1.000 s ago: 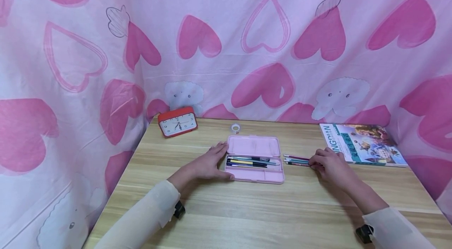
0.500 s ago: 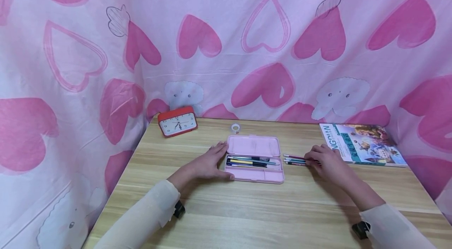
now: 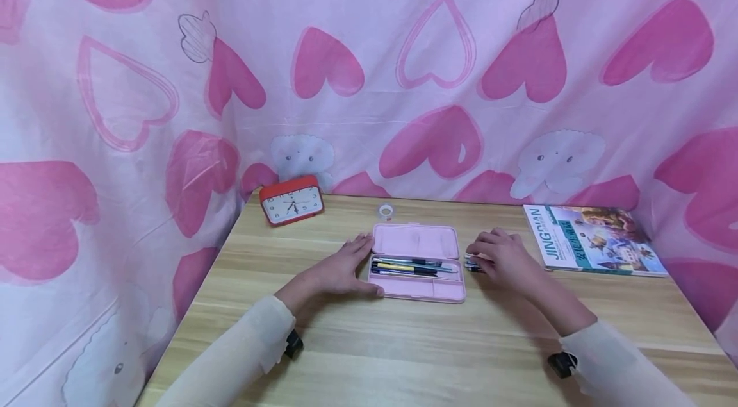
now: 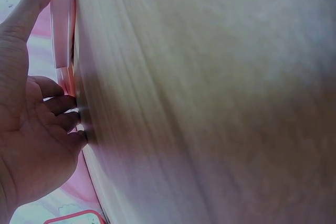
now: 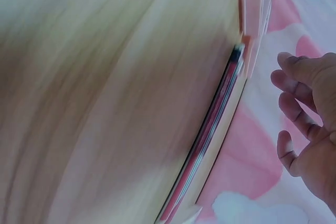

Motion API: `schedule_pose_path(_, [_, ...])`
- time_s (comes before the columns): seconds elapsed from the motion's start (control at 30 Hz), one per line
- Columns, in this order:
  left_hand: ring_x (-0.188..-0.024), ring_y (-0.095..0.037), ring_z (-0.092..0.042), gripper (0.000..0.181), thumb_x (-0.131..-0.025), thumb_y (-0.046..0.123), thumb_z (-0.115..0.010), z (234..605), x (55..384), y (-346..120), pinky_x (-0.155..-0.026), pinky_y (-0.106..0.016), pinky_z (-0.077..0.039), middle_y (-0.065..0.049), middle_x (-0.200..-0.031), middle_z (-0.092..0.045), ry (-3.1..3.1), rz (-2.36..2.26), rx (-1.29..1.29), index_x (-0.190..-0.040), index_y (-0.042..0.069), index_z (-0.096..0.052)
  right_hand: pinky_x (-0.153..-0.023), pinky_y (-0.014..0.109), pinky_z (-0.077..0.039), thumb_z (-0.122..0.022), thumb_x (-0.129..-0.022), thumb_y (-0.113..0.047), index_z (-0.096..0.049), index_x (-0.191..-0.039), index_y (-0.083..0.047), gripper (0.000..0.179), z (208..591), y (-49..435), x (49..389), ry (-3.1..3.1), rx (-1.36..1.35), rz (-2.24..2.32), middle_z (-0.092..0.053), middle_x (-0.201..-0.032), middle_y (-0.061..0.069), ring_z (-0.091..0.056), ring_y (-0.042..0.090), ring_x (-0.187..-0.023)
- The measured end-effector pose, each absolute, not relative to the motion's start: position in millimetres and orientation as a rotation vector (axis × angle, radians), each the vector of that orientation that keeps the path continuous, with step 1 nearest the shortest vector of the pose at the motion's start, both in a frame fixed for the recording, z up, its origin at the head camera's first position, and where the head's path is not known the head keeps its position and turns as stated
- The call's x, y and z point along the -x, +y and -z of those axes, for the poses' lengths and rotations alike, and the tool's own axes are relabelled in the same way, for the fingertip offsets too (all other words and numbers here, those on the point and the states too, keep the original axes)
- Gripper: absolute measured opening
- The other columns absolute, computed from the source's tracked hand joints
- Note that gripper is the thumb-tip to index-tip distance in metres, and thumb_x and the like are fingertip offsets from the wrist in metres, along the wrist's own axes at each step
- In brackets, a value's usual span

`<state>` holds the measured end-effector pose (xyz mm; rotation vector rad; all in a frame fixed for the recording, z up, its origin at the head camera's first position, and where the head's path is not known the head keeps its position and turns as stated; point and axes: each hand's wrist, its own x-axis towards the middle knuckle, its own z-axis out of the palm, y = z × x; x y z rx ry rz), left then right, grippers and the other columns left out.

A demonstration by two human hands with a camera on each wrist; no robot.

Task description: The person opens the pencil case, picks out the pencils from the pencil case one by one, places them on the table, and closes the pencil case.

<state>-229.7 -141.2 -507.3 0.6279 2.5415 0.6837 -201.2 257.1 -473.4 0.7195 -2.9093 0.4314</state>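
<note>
A pink pencil case [image 3: 415,241] lies open on the table, with several pens and pencils [image 3: 406,267] in its tray. My left hand [image 3: 341,269] rests at the case's left end, thumb along the front corner and fingers by the back. In the left wrist view the thumb touches the case wall [image 4: 61,30]. My right hand [image 3: 507,261] is just right of the case, over several loose pencils [image 5: 207,124]. In the right wrist view its fingers [image 5: 294,108] are loosely bent, apart from the pencils, and hold nothing. The head view shows only the pencils' left ends; the hand hides the rest.
A red alarm clock [image 3: 292,201] stands at the back left of the wooden table [image 3: 369,349]. Behind the case lies a small tape roll [image 3: 385,211]. A magazine [image 3: 596,239] is at the back right, and a heart-patterned curtain [image 3: 369,118] hangs behind.
My right hand has moved left along the loose pencils, from their right part to near their left ends beside the case. The left hand has stayed in place.
</note>
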Motion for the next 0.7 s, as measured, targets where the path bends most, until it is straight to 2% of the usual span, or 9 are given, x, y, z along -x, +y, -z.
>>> schedule_pose_path(0.37, [-0.176, -0.023, 0.000, 0.132, -0.083, 0.081, -0.080, 507, 229, -141, -0.143, -0.055, -0.014, 0.005, -0.189, -0.006, 2.540, -0.688, -0.627, -0.180, 0.022, -0.013, -0.091, 0.048, -0.045, -0.088, -0.095, -0.015, -0.086, -0.115, -0.020, 0.021, 482, 224, 202, -2.908, -0.848, -0.478, -0.082, -0.114, -0.002, -0.061, 0.021, -0.106])
schedule_pose_path(0.7, [-0.176, -0.022, 0.001, 0.133, -0.083, 0.081, -0.080, 505, 229, -143, -0.143, -0.054, -0.013, 0.003, -0.189, -0.006, 2.541, -0.678, -0.649, -0.180, 0.021, -0.012, -0.094, 0.054, -0.050, -0.091, -0.090, -0.009, -0.087, -0.116, -0.020, 0.028, 490, 212, 204, -2.919, -0.966, -0.331, -0.082, -0.110, -0.005, -0.057, 0.018, -0.101])
